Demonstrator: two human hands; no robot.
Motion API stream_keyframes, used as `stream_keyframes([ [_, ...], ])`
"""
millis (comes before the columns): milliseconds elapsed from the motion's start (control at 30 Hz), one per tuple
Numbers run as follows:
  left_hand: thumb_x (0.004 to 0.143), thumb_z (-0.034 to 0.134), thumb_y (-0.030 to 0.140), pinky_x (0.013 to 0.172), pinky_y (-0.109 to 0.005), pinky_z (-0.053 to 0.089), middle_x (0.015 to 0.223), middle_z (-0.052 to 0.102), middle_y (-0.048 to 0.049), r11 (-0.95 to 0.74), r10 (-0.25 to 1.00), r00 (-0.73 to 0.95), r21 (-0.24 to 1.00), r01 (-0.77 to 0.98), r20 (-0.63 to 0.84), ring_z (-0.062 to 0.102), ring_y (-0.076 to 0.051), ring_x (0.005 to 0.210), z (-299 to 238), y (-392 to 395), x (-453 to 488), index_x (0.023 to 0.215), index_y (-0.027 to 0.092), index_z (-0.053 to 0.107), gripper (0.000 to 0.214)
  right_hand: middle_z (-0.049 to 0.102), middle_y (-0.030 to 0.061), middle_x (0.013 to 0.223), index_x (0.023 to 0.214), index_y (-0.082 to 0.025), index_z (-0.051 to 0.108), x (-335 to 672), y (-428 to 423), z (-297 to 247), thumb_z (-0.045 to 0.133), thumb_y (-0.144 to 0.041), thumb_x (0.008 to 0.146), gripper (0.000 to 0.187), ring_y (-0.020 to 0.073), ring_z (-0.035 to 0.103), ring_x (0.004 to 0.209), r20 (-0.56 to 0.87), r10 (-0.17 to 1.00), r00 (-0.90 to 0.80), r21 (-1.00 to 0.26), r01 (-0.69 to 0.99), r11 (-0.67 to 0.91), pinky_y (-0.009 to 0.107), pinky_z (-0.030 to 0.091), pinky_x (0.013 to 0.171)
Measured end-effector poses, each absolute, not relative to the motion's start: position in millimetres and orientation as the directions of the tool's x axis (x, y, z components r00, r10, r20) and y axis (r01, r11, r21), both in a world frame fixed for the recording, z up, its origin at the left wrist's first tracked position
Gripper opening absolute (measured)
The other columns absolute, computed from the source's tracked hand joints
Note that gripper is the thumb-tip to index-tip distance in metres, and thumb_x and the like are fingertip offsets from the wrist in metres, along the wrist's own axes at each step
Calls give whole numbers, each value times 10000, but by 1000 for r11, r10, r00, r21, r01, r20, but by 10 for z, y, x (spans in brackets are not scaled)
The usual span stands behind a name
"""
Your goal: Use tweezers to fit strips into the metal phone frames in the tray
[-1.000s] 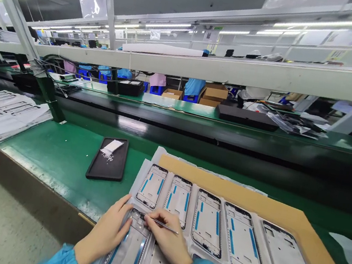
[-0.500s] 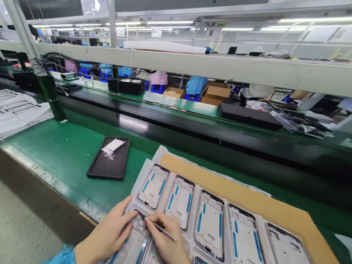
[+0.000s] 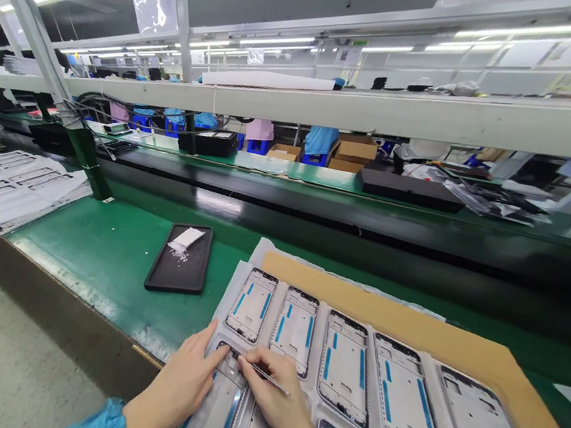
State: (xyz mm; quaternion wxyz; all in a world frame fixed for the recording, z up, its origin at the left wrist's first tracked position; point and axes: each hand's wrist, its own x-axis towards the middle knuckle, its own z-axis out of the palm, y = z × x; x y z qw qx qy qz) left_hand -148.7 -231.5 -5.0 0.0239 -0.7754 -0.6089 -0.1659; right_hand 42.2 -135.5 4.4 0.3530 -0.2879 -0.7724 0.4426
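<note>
My left hand (image 3: 181, 379) holds the upper left edge of a phone frame (image 3: 214, 425), with one fingertip pressing near its top. That metal frame has blue strips along its sides and lies at the near left of a clear plastic tray (image 3: 309, 382). Between the fingers of my right hand (image 3: 281, 403) is a thin metal tool (image 3: 266, 377), slanting across the hand. The fingertips are at the top of the same frame, close to my left finger; the tool's working tip is hidden. More phone frames (image 3: 347, 367) sit in the tray's pockets, several with blue strips.
A black tray (image 3: 176, 276) with a small white packet (image 3: 187, 240) and tiny clear bits stands on the green bench (image 3: 109, 250). Brown cardboard (image 3: 385, 304) lies under the plastic tray. White sheets with frames (image 3: 10, 190) are at the left, beside a post (image 3: 89, 163).
The whole view has shifted slightly. Both hands keep nearly the same place at the top of the frame, my left fingertip a little nearer the top edge.
</note>
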Motion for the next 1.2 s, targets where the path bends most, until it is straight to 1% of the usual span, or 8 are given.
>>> stream_keyframes([
  [100,823,393,-19,1057,-490,503,1521,306,-261,-266,937,206,194,944,283,434,-354,1378,-99,-2321,-1505,1393,147,486,601,646,24,674,692,-162,635,414,-1354,48,536,-366,905,311,151,573,615,278,757,-592,-901,114,420,242,403,584],
  [200,837,371,-11,1073,-486,485,1531,296,-258,-255,944,194,216,943,269,426,-337,1388,-108,-2337,-1518,1401,150,484,597,628,18,653,687,-164,639,403,-1350,41,545,-370,892,305,146,550,606,254,765,-592,-918,101,383,238,395,582],
  [333,881,341,24,1080,-468,476,1526,320,-256,-269,932,195,223,937,306,414,-318,1400,-86,-2359,-1511,1383,114,505,535,628,19,654,691,-163,648,388,-1341,8,560,-381,875,299,146,542,606,220,774,-594,-935,98,341,236,381,576],
  [500,911,339,55,1073,-421,484,1518,349,-240,-275,916,192,205,939,352,426,-291,1394,-90,-2360,-1499,1368,114,521,495,626,11,650,691,-157,641,371,-1326,-14,563,-368,872,289,141,545,611,223,768,-600,-930,106,353,229,367,585],
  [733,850,362,19,1018,-450,530,1478,382,-271,-283,907,226,116,952,355,501,-330,1328,-35,-2356,-1499,1354,110,528,539,623,8,648,696,-159,621,371,-1334,23,558,-342,875,264,148,553,620,249,763,-597,-919,103,381,235,357,593],
  [967,733,406,-18,946,-469,570,1409,427,-327,-275,904,275,-47,960,326,586,-379,1212,-70,-2325,-1489,1322,65,539,609,626,16,652,701,-163,600,360,-1342,18,529,-316,881,247,152,567,614,319,735,-599,-892,74,446,240,370,595],
  [1067,727,412,-17,912,-474,580,1384,445,-342,-259,908,283,-116,959,310,616,-383,1157,-122,-2302,-1486,1312,53,542,603,631,14,669,711,-165,594,353,-1338,1,528,-290,869,212,148,571,623,346,720,-601,-880,58,471,237,377,606],
  [1200,736,390,-24,919,-491,570,1447,396,-326,-253,932,281,-143,957,230,588,-382,1200,-143,-2301,-1486,1362,58,507,643,617,7,664,711,-169,571,349,-1343,-17,519,-275,889,213,139,558,618,375,709,-597,-866,45,497,231,369,599],
])
